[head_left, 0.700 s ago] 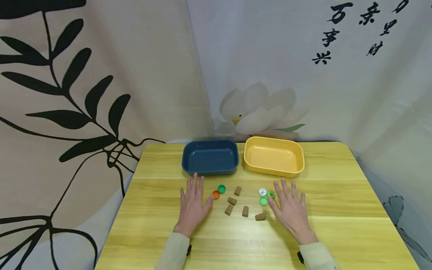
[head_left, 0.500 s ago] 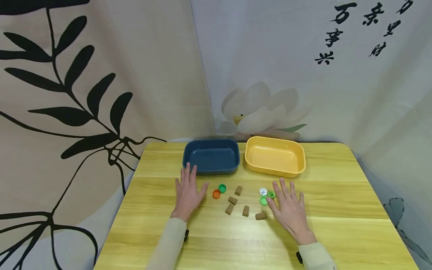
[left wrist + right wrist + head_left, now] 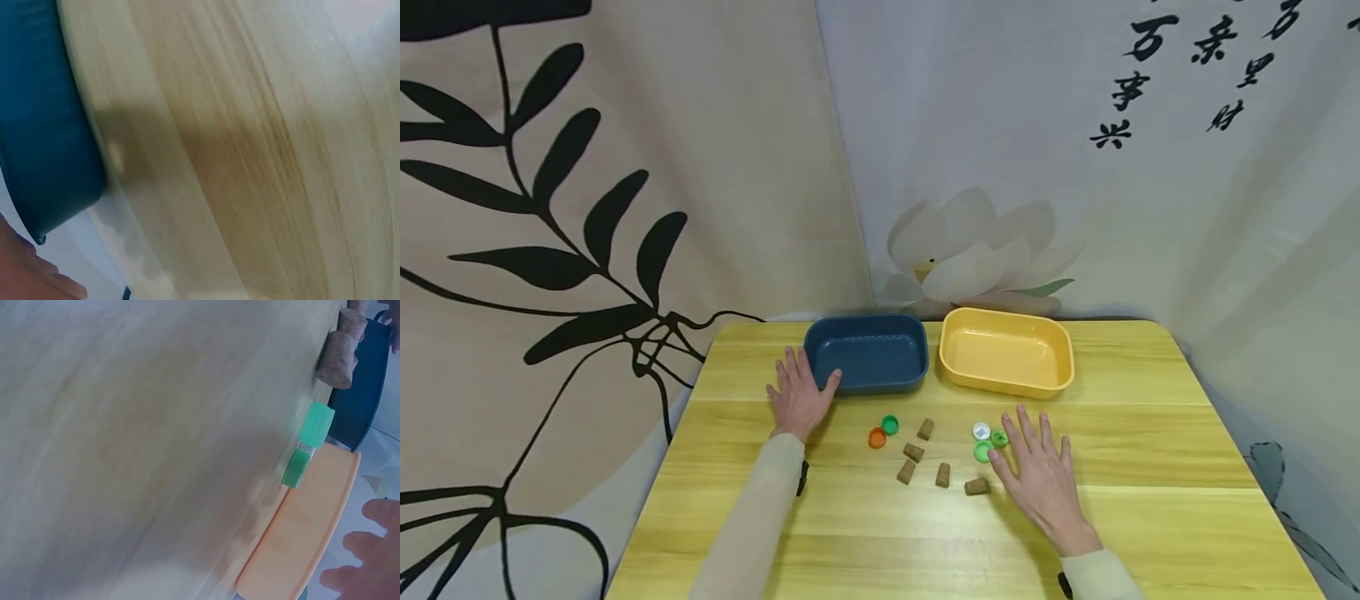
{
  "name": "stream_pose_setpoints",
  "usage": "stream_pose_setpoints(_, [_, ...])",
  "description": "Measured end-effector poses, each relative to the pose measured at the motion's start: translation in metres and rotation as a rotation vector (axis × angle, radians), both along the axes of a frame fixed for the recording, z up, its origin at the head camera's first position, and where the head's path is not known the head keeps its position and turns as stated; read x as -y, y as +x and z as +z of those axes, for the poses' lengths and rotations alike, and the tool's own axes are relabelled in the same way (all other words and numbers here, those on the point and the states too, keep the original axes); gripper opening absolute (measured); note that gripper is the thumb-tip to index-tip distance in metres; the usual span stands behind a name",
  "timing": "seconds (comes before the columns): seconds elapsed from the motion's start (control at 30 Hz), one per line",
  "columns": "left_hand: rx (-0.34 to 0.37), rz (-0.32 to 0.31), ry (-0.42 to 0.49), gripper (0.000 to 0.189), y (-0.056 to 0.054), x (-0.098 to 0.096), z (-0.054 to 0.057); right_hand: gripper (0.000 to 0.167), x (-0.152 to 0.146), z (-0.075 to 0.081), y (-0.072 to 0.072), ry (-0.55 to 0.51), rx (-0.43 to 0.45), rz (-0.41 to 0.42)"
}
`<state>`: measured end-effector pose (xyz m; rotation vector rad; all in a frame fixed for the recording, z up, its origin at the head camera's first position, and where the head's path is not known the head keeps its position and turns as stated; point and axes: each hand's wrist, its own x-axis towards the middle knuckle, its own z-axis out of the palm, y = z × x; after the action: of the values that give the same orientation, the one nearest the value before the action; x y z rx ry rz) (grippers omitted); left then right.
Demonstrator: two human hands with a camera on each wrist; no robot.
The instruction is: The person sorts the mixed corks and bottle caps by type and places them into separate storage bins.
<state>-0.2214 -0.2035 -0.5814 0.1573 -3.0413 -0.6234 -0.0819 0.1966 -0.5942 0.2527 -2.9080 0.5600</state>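
My left hand [image 3: 799,398] is spread with straight fingers at the left front corner of the dark blue tray [image 3: 867,387], its thumb overlapping the tray's front wall in the head view. Its fingers [image 3: 37,275] show beside the tray's end in the left wrist view. With fingers apart and nothing held, my right hand [image 3: 1041,483] hovers over the table just right of a small group of bottle caps: a white cap [image 3: 981,431], a green cap [image 3: 999,438] and a light green cap [image 3: 982,452]. Near its wrist side lies a cork [image 3: 977,486].
A yellow tray [image 3: 1006,385] stands right of the blue one at the table's [image 3: 880,542] back edge. Several corks, such as one cork [image 3: 913,452], lie mid-table. An orange cap [image 3: 877,437] and a dark green cap [image 3: 890,425] sit in front of the blue tray.
My left hand has moved forward and left, from beside the orange cap to the blue tray's left front corner. My right hand has stayed nearly in place.
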Motion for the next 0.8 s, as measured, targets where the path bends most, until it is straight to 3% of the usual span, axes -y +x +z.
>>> stream_pose_setpoints(0.3, [0.071, 0.005, 0.023, 0.105, 0.005, 0.003, -0.007, 0.068, -0.002, -0.004, 0.003, -0.010, 0.000, 0.001])
stream_pose_setpoints(0.8, [0.016, -0.017, -0.009, 0.105, 0.033, -0.020, -0.011, 0.068, -0.011, -0.004, 0.008, -0.034, -0.010, -0.006])
